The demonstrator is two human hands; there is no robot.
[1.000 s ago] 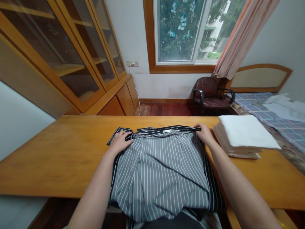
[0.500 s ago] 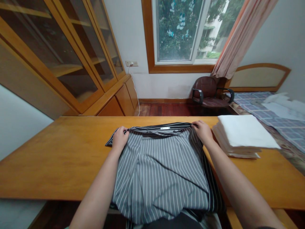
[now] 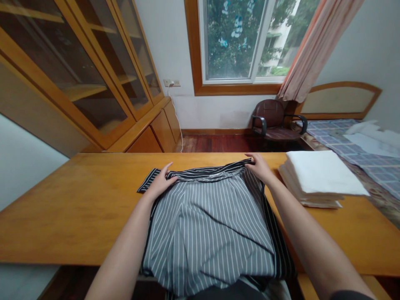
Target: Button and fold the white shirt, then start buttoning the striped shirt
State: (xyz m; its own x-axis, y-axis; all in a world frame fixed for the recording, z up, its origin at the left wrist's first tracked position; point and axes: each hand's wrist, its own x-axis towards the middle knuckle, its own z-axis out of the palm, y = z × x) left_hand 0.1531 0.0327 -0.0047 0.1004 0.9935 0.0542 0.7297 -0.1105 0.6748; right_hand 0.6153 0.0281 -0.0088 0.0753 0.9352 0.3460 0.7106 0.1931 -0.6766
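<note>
A striped shirt (image 3: 215,225) lies spread over the near part of the table, its grey white-lined inner side facing up. Black striped cloth shows along its far edge and right side, and the near end hangs over the table's front edge. My left hand (image 3: 161,181) rests on the far left corner of the shirt, thumb and fingers spread apart. Beyond it, a black striped flap sticks out to the left. At the far right corner, my right hand (image 3: 258,167) has the shirt's edge between thumb and fingers.
A stack of folded white cloths (image 3: 325,173) sits on the wooden table (image 3: 78,208) to the right. Behind the table are a glass-door cabinet (image 3: 121,121), a brown armchair (image 3: 275,121) and a bed with a checked cover (image 3: 371,154).
My left hand has loosened its pinch and spread its fingers, moving slightly right. My right hand has shifted a little left and up. The far edge has folded toward me, hiding its white label.
</note>
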